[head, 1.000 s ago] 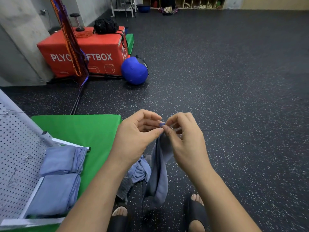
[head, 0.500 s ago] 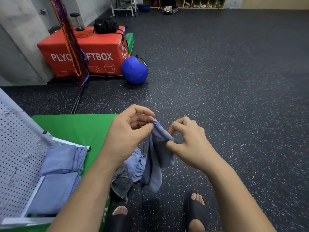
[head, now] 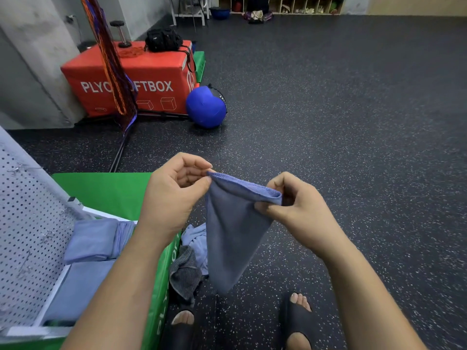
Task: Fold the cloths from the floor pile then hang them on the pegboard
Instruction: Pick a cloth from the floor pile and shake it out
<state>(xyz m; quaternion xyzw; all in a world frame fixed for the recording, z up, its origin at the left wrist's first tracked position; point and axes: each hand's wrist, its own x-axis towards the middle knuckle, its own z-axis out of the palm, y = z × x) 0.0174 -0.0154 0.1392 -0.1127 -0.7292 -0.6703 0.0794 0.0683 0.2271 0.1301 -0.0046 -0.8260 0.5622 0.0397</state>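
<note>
A blue-grey cloth [head: 232,236] hangs in front of me, its top hem stretched between both hands. My left hand [head: 174,195] pinches one top corner and my right hand [head: 295,208] pinches the hem further along. Below it on the dark floor lies the pile [head: 192,258], a light blue cloth and a grey striped one. The white pegboard [head: 27,231] leans at the left, with two folded blue cloths [head: 96,241] lying beside its base.
A green plyo box [head: 111,193] stands under the pegboard at my left. An orange soft box [head: 141,79] with a black bag, a blue ball [head: 206,107] and a hanging orange rope [head: 111,61] sit further back. My sandalled feet [head: 298,322] are on speckled floor.
My hands have moved apart along the cloth's top hem, spreading it from a bunched strip into a wider hanging panel. The cloth has also risen slightly off the pile.
</note>
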